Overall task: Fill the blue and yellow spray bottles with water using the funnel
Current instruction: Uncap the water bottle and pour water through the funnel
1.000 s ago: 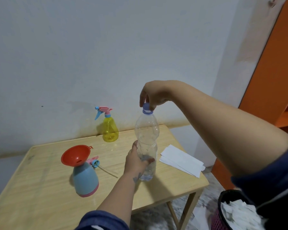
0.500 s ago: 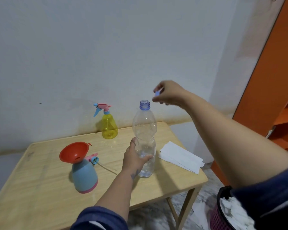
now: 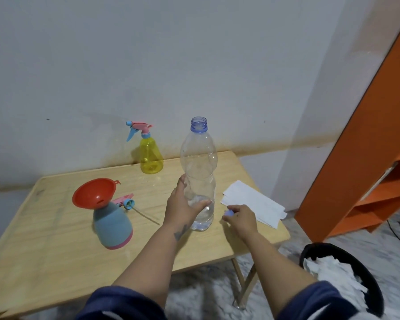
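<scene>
A clear water bottle (image 3: pixel 199 158) stands uncapped on the wooden table (image 3: pixel 44 245), with a little water at the bottom. My left hand (image 3: pixel 183 204) grips its lower part. My right hand (image 3: pixel 241 218) is low over the table just right of the bottle and pinches the small blue cap (image 3: pixel 229 213). The blue spray bottle (image 3: pixel 113 225) stands at the left with the red funnel (image 3: pixel 94 192) in its neck. Its pink and blue spray head (image 3: pixel 126 202) lies on the table behind it. The yellow spray bottle (image 3: pixel 151 155) stands at the back with its spray head on.
White folded papers (image 3: pixel 254 202) lie on the table's right edge. A black bin (image 3: pixel 346 269) with white paper scraps sits on the floor at the right. An orange shelf unit (image 3: pixel 367 158) stands beyond it. The wall runs close behind the table.
My right hand unscrewed the cap from the water bottle, lifted it away and brought it down to the table beside the bottle. My left hand has stayed on the bottle.
</scene>
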A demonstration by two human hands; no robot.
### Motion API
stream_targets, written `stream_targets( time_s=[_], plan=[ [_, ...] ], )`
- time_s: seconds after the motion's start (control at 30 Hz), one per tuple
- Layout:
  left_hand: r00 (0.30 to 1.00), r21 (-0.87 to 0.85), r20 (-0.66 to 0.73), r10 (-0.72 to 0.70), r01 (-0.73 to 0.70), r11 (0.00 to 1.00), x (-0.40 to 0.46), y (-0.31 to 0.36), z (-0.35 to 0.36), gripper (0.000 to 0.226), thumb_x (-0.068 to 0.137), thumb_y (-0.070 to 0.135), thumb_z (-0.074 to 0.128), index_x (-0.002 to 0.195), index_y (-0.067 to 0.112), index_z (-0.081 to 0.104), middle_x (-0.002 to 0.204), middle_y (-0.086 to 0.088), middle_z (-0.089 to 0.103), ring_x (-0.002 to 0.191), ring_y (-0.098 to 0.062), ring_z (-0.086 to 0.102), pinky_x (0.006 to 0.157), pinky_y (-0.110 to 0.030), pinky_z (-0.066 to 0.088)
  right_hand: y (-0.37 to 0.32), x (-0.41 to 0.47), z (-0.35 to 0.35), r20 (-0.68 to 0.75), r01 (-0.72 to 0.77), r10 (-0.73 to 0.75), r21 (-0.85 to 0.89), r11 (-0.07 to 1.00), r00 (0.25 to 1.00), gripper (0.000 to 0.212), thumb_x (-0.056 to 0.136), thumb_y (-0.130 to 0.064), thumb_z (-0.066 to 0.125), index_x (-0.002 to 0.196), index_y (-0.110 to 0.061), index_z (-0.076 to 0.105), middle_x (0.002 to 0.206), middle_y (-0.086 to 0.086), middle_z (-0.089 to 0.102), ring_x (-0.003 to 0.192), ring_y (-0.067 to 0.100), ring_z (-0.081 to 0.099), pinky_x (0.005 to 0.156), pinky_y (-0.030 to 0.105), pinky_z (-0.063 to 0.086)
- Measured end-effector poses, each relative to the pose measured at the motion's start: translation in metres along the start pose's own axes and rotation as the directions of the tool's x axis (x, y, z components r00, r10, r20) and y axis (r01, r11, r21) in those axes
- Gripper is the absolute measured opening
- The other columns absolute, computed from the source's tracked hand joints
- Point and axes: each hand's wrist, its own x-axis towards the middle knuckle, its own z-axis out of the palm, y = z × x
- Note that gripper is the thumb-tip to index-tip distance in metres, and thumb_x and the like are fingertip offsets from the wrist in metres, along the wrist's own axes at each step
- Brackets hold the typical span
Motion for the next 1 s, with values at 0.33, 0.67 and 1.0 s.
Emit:
stream_targets(
  time_s=[0.33, 0.67, 1.0],
  plan=[
    [1.000, 0.026, -0.024, 0.013, -0.013, 1.000, 0.000, -0.001, 0.001, 0.098, 0.068, 0.038, 0.084, 0.145, 0.038, 0.024, 0.145, 0.004, 0.046, 0.126, -0.019, 0.051, 0.101, -0.036, 0.045, -0.003, -0.003, -0.005, -0.141, 0.147, -0.151, -0.040, 0.988, 0.978, 0.051, 0.083, -0.041, 0.067, 0.130, -0.025, 0.055, 0.130, 0.001, 0.053, 0.122, 0.024, 0.048, 0.101, 0.040, 0.041],
    [0.998, -0.018, 0.042, -0.044, 0.045, 0.999, 0.002, 0.001, -0.001, 0.111, 0.067, 0.035, 0.085, 0.150, 0.038, 0.013, 0.150, 0.008, 0.037, 0.132, -0.018, 0.045, 0.104, -0.035, 0.042, -0.100, -0.048, -0.026, 0.143, 0.418, -0.472, 0.295, 0.859, 0.870, 0.056, 0.076, -0.049, 0.073, 0.116, -0.064, 0.037, 0.120, -0.040, 0.047, 0.113, -0.010, 0.048, 0.089, 0.012, 0.038],
    [0.954, 0.148, -0.270, -0.127, 0.172, 0.974, -0.045, -0.034, -0.046, 0.058, 0.082, 0.015, 0.073, 0.134, 0.021, 0.047, 0.134, 0.001, 0.048, 0.109, -0.012, 0.051, 0.086, -0.023, 0.041, -0.106, -0.041, -0.008, 0.068, 0.488, -0.517, 0.245, 0.838, 0.853, 0.101, 0.071, -0.045, 0.080, 0.148, -0.036, 0.015, 0.149, -0.007, 0.038, 0.138, 0.010, 0.035, 0.105, 0.025, 0.032]
  ],
)
